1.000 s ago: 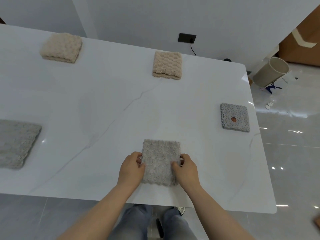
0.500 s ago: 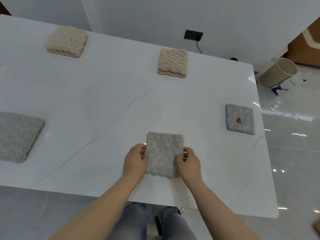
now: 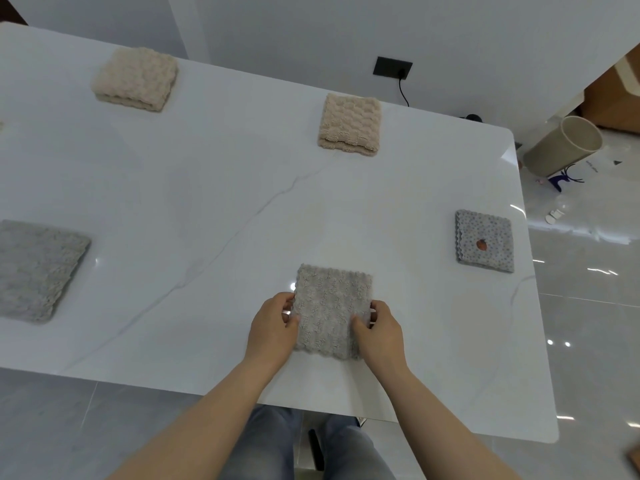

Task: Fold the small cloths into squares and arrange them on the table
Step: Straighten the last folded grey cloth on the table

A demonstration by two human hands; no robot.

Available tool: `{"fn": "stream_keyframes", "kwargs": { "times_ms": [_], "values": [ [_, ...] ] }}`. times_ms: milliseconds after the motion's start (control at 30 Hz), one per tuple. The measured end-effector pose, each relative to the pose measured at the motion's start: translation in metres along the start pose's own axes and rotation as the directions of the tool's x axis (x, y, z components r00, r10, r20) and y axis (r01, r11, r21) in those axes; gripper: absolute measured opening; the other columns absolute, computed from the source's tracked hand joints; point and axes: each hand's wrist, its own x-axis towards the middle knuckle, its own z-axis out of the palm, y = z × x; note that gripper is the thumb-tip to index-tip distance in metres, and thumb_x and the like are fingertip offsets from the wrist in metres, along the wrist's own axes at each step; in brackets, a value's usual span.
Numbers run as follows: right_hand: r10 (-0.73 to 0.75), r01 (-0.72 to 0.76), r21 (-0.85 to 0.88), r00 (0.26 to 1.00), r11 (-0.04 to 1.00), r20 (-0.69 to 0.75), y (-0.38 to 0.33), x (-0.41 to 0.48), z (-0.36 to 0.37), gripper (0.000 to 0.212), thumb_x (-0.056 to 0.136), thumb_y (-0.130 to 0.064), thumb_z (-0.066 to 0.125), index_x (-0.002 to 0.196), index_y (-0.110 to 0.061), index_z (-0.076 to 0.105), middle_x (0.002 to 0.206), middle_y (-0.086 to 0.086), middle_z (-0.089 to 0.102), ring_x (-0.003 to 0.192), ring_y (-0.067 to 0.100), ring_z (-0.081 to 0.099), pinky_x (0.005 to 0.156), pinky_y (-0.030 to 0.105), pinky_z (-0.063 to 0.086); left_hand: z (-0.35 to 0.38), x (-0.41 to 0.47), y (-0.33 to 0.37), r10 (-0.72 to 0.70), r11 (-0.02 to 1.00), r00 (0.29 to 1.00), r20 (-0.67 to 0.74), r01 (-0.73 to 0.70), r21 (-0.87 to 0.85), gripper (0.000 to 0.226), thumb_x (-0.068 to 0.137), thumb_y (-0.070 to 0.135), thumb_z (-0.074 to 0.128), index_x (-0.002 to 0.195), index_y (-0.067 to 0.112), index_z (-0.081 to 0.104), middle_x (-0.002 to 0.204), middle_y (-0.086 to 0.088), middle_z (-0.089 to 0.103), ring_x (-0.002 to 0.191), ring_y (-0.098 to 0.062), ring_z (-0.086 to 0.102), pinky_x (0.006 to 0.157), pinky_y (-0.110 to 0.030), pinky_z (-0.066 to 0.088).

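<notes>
A folded grey-beige cloth (image 3: 330,306) lies near the front edge of the white table (image 3: 207,209). My left hand (image 3: 273,327) grips its left side and my right hand (image 3: 381,332) grips its right side, thumbs on top. Two folded beige cloths sit at the back, one at the left (image 3: 136,77) and one at the middle (image 3: 350,123). A folded grey cloth (image 3: 33,270) lies at the left edge of view. At the right rests a folded blue-grey patterned cloth (image 3: 485,241) with a small orange mark.
The table's right edge runs close to the patterned cloth. On the floor beyond stand a beige bin (image 3: 562,147) and small scraps. A wall socket with a black cable (image 3: 393,66) is behind the table. My legs show below the front edge.
The cloth and both hands have stayed in nearly the same spot on the table; my fingers have shifted slightly along its sides. The view has tilted a little.
</notes>
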Motion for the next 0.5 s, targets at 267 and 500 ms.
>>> {"fn": "stream_keyframes", "kwargs": {
  "times_ms": [267,500],
  "values": [
    [0.021,-0.02,-0.018,1.0,1.0,0.023,0.0027,-0.0019,0.0006,0.023,0.091,-0.013,0.055,0.114,-0.01,0.054,0.083,-0.004,0.059,0.07,0.011,0.055,0.053,0.012,0.037,0.0001,-0.0034,-0.0007,-0.02,1.0,1.0,0.002,0.02,0.008,0.03,0.088,0.007,0.056,0.117,0.016,0.057,0.104,0.003,0.057,0.074,0.003,0.051,0.062,-0.005,0.034],
    [0.042,-0.041,-0.02,0.999,0.999,0.026,-0.0001,-0.0032,0.0024,0.026,0.091,-0.013,0.055,0.116,-0.008,0.054,0.091,0.0,0.062,0.079,0.019,0.057,0.06,0.023,0.039,-0.0021,-0.0039,0.0004,-0.046,0.999,0.999,-0.004,0.046,0.014,0.029,0.088,0.008,0.056,0.116,0.014,0.058,0.101,0.004,0.055,0.073,0.001,0.052,0.063,-0.011,0.036]
  ]
}}
